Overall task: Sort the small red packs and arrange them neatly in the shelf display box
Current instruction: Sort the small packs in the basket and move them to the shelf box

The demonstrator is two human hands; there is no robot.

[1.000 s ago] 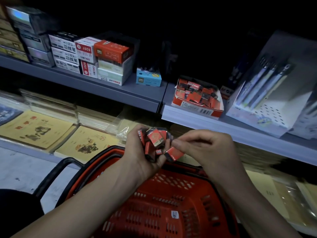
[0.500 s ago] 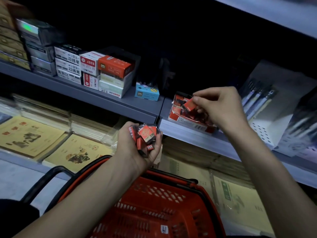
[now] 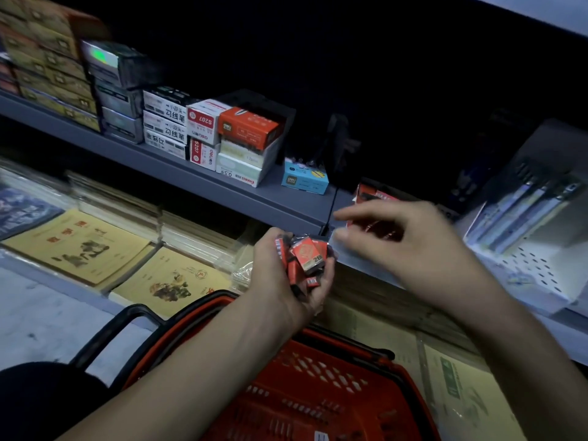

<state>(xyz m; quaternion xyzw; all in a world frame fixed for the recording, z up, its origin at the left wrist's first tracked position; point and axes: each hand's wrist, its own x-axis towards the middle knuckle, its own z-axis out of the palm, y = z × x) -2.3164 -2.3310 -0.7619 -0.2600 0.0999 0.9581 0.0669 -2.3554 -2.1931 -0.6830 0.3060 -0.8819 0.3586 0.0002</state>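
Several small red packs (image 3: 306, 256), one apparently marked 2B, cupped in left hand (image 3: 288, 275)

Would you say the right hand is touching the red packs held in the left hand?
Apart. The head view shows the right hand open and empty, with a strip of shelf edge visible between its blurred fingertips and the red packs bunched in the left hand.
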